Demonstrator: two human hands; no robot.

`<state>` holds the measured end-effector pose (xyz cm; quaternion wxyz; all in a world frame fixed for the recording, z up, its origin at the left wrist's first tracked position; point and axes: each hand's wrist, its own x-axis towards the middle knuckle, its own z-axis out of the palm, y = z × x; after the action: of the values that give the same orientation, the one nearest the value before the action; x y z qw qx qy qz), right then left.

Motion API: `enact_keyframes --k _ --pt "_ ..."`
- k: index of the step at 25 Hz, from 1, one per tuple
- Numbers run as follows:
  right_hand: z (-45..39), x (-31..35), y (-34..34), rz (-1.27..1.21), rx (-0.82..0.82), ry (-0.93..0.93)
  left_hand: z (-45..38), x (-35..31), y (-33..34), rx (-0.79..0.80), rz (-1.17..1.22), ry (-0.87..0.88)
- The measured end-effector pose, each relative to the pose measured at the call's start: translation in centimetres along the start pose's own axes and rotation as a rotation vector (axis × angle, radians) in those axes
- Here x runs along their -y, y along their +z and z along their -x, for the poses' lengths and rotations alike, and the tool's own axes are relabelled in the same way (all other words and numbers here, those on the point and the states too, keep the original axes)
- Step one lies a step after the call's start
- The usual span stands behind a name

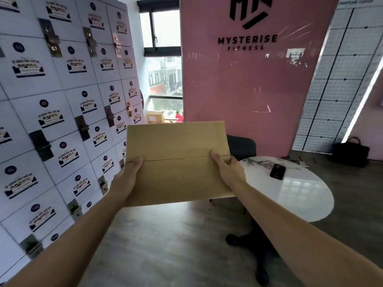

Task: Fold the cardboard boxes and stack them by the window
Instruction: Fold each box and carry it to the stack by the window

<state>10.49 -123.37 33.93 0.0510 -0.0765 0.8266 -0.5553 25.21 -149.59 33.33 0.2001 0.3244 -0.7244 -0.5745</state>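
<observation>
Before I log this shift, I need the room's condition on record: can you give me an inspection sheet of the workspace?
Surface: round white table at right; grey wood floor below.
Job's things: folded cardboard box held up in the air, its flaps meeting in a seam; more cardboard boxes by the window.
Clutter: black phone on the table; black bag on the floor.
Hands: left hand and right hand each grip a side of the box.
Cables: nothing seen.
Surroundings: white lockers at left, pink wall, dark chair.
</observation>
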Motion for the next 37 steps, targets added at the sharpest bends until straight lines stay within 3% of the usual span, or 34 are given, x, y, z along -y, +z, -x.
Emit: enact_keyframes --k 5,13,18,23,31,37 --pt "-15.1 1.0 5.2 0.003 0.000 -0.029 -14.5 -1.2 3.6 0.028 0.028 0.006" --pt "-37.4 5.2 16.3 -0.058 0.147 -0.085 -36.4 -3.5 5.1 -0.092 0.072 -0.045" --pt "-48.8 6.4 22.8 -0.062 0.116 -0.069 -49.9 -4.3 5.9 -0.075 0.066 -0.024" --pt "-60.1 9.0 29.1 -0.043 0.040 -0.035 -64.9 -5.6 7.0 0.042 0.032 -0.008" --pt "-76.7 10.1 34.8 -0.074 -0.040 0.044 -84.0 -7.8 12.0 0.117 0.029 -0.084" --pt "-95.4 10.6 40.7 -0.120 -0.015 0.019 -101.4 -9.2 17.4 0.026 0.026 -0.161"
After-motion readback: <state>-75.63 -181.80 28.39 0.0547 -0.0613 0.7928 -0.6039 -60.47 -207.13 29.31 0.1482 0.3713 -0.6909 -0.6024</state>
